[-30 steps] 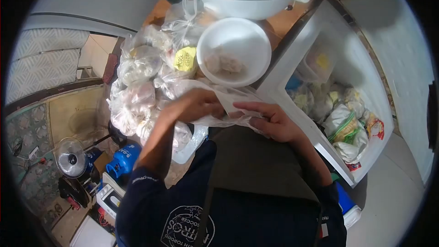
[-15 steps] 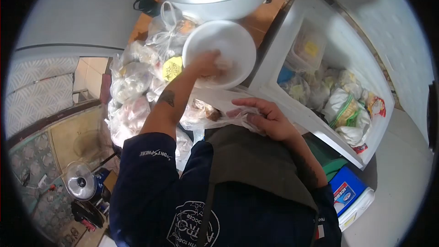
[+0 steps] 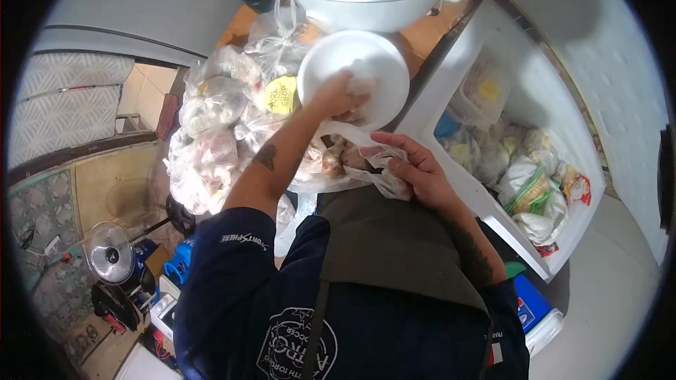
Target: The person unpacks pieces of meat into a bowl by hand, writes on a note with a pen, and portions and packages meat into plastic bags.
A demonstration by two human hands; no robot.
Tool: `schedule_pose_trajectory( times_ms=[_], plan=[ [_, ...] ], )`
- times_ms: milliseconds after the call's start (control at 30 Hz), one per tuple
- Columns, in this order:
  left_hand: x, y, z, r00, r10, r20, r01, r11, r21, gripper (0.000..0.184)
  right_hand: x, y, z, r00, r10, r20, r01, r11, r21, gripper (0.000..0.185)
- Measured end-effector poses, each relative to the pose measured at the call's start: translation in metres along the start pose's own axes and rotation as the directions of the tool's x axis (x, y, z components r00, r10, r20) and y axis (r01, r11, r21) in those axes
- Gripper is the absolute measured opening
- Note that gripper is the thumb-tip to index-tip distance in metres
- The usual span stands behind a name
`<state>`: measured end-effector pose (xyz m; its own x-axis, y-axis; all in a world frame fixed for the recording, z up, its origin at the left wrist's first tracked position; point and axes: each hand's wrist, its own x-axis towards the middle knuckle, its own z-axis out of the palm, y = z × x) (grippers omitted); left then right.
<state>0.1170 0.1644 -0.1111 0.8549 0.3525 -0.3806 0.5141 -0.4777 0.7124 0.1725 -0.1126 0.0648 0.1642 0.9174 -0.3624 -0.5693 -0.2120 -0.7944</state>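
My left hand (image 3: 336, 95) reaches into a white round bowl (image 3: 320, 56), its fingers curled and partly blurred. Beside the fingers is a pale, see-through lump that I cannot make out. My right hand (image 3: 417, 172) grips the edge of a clear plastic bag (image 3: 386, 177), thumb and fingers closed on the film. Brownish pieces (image 3: 338, 158), perhaps meat, show in the mouth of this bag, just below the bowl. To the left, several knotted clear bags (image 3: 211, 109) are heaped together. A yellow label (image 3: 281, 95) reading "PORK CHOP" lies among them.
A large white cooker (image 3: 366, 7) with a metal lid stands behind the bowl on a wooden surface (image 3: 422, 46). On the right an open white freezer (image 3: 486, 214) holds bagged food and a plastic tub (image 3: 480, 91). A fan (image 3: 110, 253) stands at lower left.
The view has shifted, so the table things sit further right. The plastic bag gapes wider, showing more brown pieces. My left hand stays in the bowl; my right hand keeps its hold on the bag.
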Motion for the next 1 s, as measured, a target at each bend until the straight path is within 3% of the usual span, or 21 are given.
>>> schedule_pose_trajectory(
  times_ms=[100, 200, 367, 467, 567, 667, 767, 833, 900, 967, 1000],
  plan=[
    [-0.013, 0.024, 0.021, 0.979, -0.005, -0.202, 0.04, 0.985, 0.167, 0.09, -0.003, 0.008, -0.008, 1.0, -0.019, -0.008, 0.019, 1.0, 0.006, 0.047],
    [-0.015, 0.025, 0.037, 0.964, 0.101, -0.245, -0.019, 0.949, 0.315, 0.1, -0.011, 0.005, -0.009, 1.0, 0.004, -0.002, -0.004, 0.999, -0.046, 0.048],
    [-0.011, 0.047, 0.042, 0.941, -0.281, -0.191, 0.289, 0.957, 0.014, 0.117, -0.014, 0.017, -0.013, 0.997, -0.07, 0.011, 0.07, 0.997, -0.043, 0.049],
    [-0.006, 0.051, 0.044, 0.946, -0.264, -0.187, 0.273, 0.962, 0.026, 0.106, -0.015, 0.015, -0.011, 0.997, -0.075, -0.011, 0.075, 0.997, -0.022, 0.051],
    [0.016, 0.002, 0.056, 0.957, -0.099, -0.273, -0.02, 0.916, -0.401, 0.08, -0.011, 0.016, -0.017, 0.996, -0.083, -0.041, 0.084, 0.996, 0.015, 0.054],
    [-0.005, 0.026, -0.007, 0.976, -0.134, 0.17, 0.216, 0.632, -0.744, 0.079, -0.007, 0.022, -0.02, 0.982, -0.147, -0.12, 0.16, 0.981, 0.113, 0.058],
    [-0.068, 0.034, -0.058, 0.983, -0.054, 0.174, 0.176, 0.521, -0.835, 0.073, -0.005, 0.007, -0.019, 0.981, -0.143, -0.132, 0.158, 0.981, 0.111, 0.063],
    [-0.104, 0.009, -0.071, 0.968, 0.201, 0.151, 0.066, 0.376, -0.924, 0.077, -0.001, 0.003, -0.016, 0.977, -0.161, -0.138, 0.168, 0.985, 0.039, 0.067],
    [-0.149, 0.024, -0.081, 0.878, 0.453, 0.154, 0.006, 0.311, -0.95, 0.076, 0.002, -0.006, -0.006, 0.977, -0.173, -0.126, 0.172, 0.985, -0.021, 0.069],
    [-0.187, 0.064, -0.095, 0.829, 0.472, 0.301, 0.115, 0.384, -0.916, 0.072, 0.004, -0.018, 0.004, 0.984, -0.159, -0.083, 0.156, 0.987, -0.045, 0.07],
    [-0.188, 0.058, -0.086, 0.878, 0.371, 0.302, 0.062, 0.538, -0.841, 0.073, 0.004, -0.023, 0.008, 0.989, -0.137, -0.048, 0.136, 0.99, -0.038, 0.069]
  ],
)
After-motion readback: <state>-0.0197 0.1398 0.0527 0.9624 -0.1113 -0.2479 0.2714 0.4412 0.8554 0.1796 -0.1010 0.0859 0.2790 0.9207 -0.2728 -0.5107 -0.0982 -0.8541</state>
